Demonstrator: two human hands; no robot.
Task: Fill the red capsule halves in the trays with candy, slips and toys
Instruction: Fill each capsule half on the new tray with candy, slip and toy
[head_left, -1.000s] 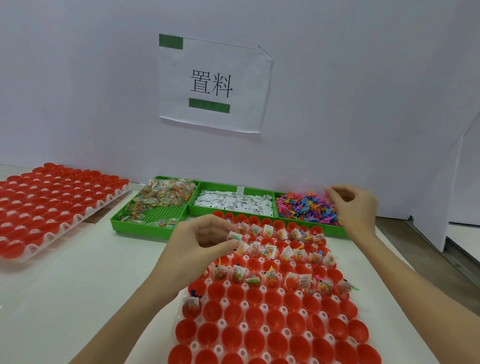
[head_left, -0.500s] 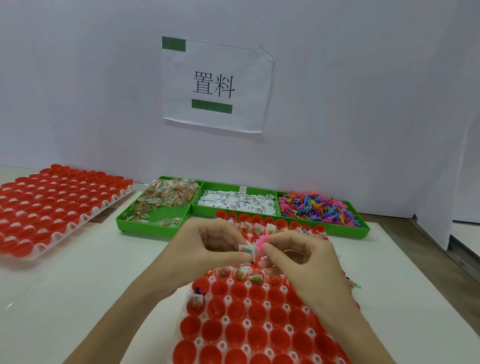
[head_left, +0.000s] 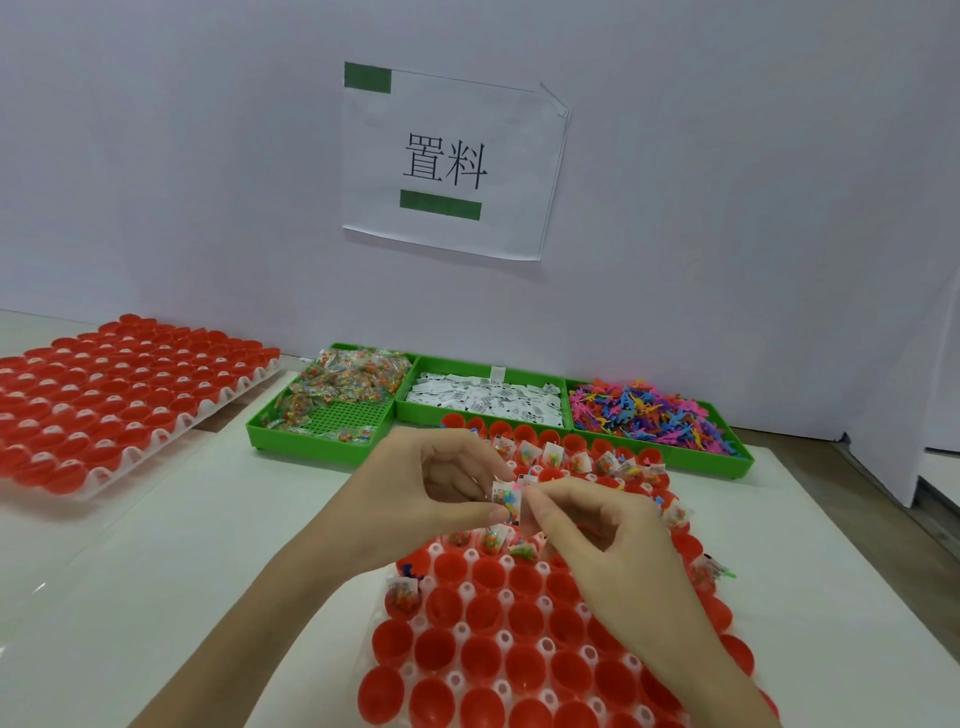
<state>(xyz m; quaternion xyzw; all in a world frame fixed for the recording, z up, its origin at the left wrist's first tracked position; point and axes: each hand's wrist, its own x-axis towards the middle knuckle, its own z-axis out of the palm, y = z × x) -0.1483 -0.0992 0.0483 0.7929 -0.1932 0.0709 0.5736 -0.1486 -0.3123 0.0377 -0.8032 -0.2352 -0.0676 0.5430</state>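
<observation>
A tray of red capsule halves (head_left: 498, 649) lies in front of me; its far rows hold candy packets, slips and toys, its near rows are bare. My left hand (head_left: 415, 509) pinches a small candy packet with a slip (head_left: 506, 496) above the tray's middle. My right hand (head_left: 597, 540) meets it fingertip to fingertip and pinches the same bundle, where a bit of pink toy shows. Behind stand three green bins: candy packets (head_left: 337, 389), white slips (head_left: 483, 400) and coloured toys (head_left: 644, 410).
A second tray of red capsule halves (head_left: 119, 395) lies at the left on the white table (head_left: 208, 545). A white wall with a paper sign (head_left: 447, 161) rises behind the bins. The table's right edge (head_left: 857, 545) drops to the floor.
My right hand left the toy bin with a pink toy and came to my left hand over the tray. Both now pinch the bundle together. The view has tilted slightly.
</observation>
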